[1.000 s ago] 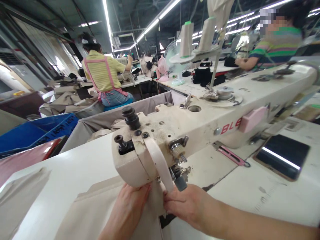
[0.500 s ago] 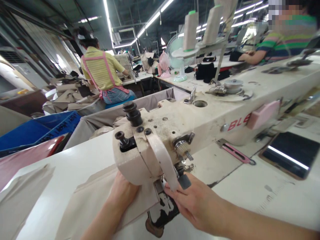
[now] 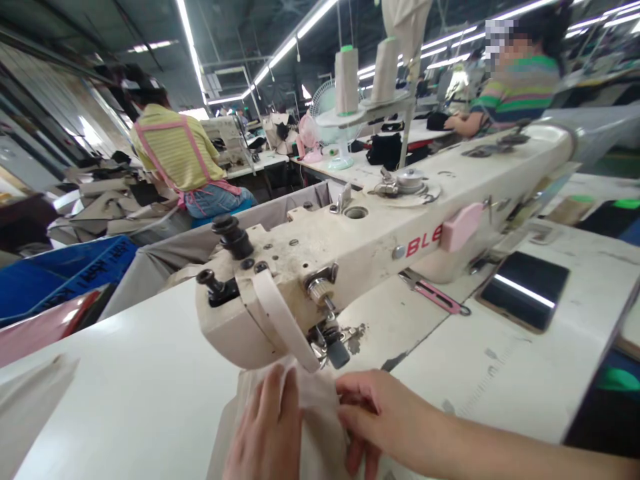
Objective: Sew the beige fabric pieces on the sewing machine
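I have my left hand (image 3: pixel 267 433) flat and my right hand (image 3: pixel 373 417) pinching the pale beige cloth piece (image 3: pixel 305 413), steadying it under the cream, worn industrial sewing machine's (image 3: pixel 360 247) needle end.

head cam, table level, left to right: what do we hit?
blue crate → left hand → right hand → pink cutter → phone. Both hands rest on the beige cloth under the sewing machine head.
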Motion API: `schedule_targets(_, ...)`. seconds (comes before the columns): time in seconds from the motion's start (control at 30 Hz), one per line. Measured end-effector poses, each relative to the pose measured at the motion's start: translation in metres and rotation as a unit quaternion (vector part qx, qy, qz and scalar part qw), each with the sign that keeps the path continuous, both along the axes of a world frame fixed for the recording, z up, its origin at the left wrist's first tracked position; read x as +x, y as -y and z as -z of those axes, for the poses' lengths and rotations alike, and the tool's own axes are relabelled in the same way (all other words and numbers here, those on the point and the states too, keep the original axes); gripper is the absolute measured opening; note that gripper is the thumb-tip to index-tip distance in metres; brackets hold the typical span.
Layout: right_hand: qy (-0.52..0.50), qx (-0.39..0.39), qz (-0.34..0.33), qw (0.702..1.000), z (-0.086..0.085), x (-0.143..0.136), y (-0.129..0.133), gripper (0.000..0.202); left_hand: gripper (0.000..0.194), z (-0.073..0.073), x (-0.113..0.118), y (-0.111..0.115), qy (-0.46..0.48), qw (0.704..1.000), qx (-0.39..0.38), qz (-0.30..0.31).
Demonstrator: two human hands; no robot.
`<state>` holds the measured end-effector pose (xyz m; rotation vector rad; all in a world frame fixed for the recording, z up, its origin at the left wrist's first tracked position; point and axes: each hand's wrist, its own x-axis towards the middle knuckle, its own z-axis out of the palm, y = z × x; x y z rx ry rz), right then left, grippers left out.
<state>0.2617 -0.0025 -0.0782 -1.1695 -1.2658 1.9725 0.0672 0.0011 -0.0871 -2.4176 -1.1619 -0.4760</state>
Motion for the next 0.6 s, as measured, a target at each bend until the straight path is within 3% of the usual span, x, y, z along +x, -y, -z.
schedule_targets(0.07, -0.001, 0.011, 0.016, 1.0, 0.003, -0.003, -0.008, 0.019, 0.026, -0.001, 0.008, -0.011, 0.143, 0.982, -0.117, 0.05)
schedule_targets(0.13, 0.002, 0.004, 0.019, 1.0, 0.004, -0.004, -0.013, 0.019, 0.018, 0.0, 0.015, -0.02, 0.243, 0.935, -0.253, 0.048)
schedule_targets(0.23, -0.004, -0.011, 0.02, 1.0, 0.003, -0.003, -0.016, 0.021, 0.013, 0.003, 0.017, -0.027, 0.286, 0.891, -0.352, 0.018)
schedule_targets(0.43, -0.014, -0.031, 0.021, 0.999, 0.002, -0.002, -0.017, 0.028, 0.017, 0.009, 0.014, -0.03, 0.311, 0.867, -0.388, -0.024)
schedule_targets(0.6, -0.006, -0.042, 0.045, 0.998, -0.002, -0.002, -0.018, 0.032, 0.012, 0.007, 0.016, -0.029, 0.393, 0.823, -0.404, -0.07)
